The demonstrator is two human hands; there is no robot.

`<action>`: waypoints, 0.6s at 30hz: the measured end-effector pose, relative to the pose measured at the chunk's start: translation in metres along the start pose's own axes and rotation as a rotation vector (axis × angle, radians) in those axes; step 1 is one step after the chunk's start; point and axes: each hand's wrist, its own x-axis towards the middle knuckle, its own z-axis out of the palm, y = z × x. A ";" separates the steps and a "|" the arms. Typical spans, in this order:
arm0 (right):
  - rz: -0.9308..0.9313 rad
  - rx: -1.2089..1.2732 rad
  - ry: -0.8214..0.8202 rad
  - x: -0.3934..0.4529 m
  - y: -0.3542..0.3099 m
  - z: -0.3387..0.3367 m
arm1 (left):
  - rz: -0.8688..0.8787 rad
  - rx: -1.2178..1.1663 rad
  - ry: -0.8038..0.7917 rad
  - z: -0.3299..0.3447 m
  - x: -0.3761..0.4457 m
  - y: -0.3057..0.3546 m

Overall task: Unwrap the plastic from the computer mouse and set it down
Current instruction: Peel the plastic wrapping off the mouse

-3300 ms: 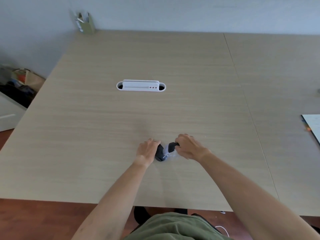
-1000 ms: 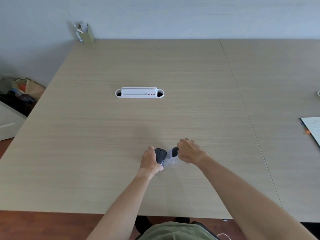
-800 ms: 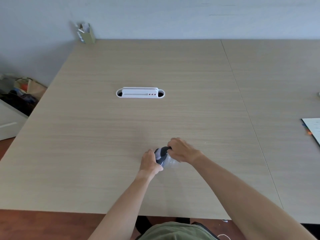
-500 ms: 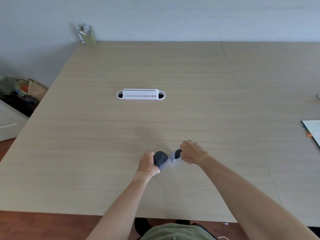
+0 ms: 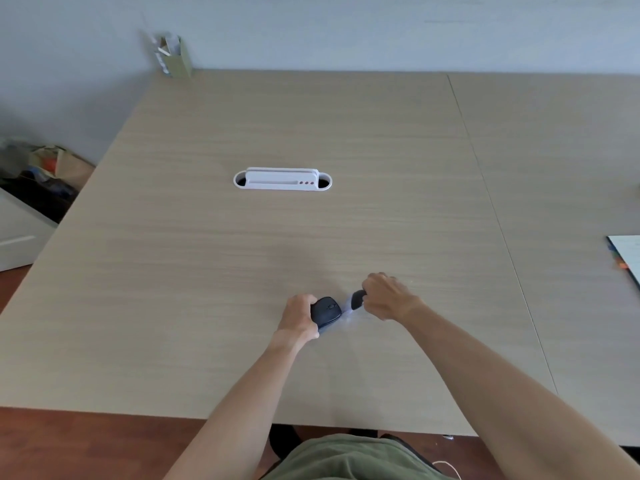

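A dark computer mouse (image 5: 326,310) rests low over the wooden table (image 5: 311,237), near its front middle. My left hand (image 5: 298,317) grips the mouse from its left side. Thin clear plastic (image 5: 344,315) stretches from the mouse toward my right hand (image 5: 384,295), which is closed on a dark bunch of it (image 5: 356,299). Part of the plastic lies under the mouse; I cannot tell how much still clings to it.
A white cable port (image 5: 282,179) is set into the table's middle. A small green pen holder (image 5: 173,57) stands at the far left corner. Papers (image 5: 627,252) lie at the right edge. Clutter (image 5: 38,171) sits on the floor to the left.
My right hand came in to the mouse, then pulled away to the right, stretching the plastic. More of the mouse's top is bare now. My left hand has stayed on the mouse.
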 end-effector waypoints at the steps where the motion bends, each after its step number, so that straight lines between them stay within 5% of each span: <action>1: -0.007 0.025 0.013 0.001 0.001 -0.003 | -0.001 0.004 -0.003 0.000 0.000 0.000; 6: -0.154 0.068 0.003 0.012 -0.028 -0.005 | -0.009 0.022 0.020 -0.002 0.002 0.001; 14: -0.168 -0.273 0.065 0.018 -0.020 -0.008 | 0.034 0.033 -0.034 -0.007 0.006 -0.011; 18: -0.180 -0.165 0.104 0.022 -0.026 -0.017 | 0.047 0.029 -0.011 -0.005 0.007 -0.009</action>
